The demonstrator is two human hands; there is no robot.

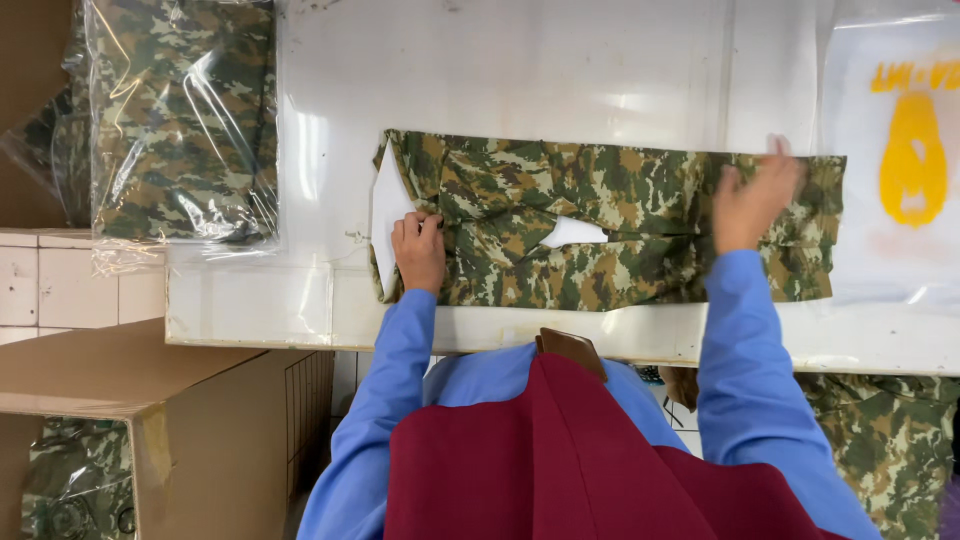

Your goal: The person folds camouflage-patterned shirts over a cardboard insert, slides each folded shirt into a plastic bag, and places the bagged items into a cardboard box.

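A folded camouflage garment point(610, 225) lies lengthwise along the near edge of a white worktable point(520, 80), its long side parallel to that edge. A white cardboard insert point(388, 215) sticks out of the garment's left end and shows again through a gap in the fold near the middle.

The left hand point(419, 250) rests at the garment's left end, fingers curled down together, pinching the cloth edge against the white insert. The right hand point(752, 198) is over the garment's right part, fingers spread and lifted; it is blurred, so whether the palm touches the cloth cannot be told. Both arms wear blue sleeves point(735, 340), and a dark red vest point(590, 470) fills the bottom of the view.

On the table's far left corner sits a stack of bagged camouflage garments point(185, 120) in clear plastic, well apart from the left hand. At the far right corner lies a clear plastic bag point(905, 140) with a yellow print, just beside the garment's right end. Below the table's left side stands an open cardboard box point(150, 420) holding more bagged camouflage pieces. More camouflage cloth point(890, 440) lies below the table's near right edge.
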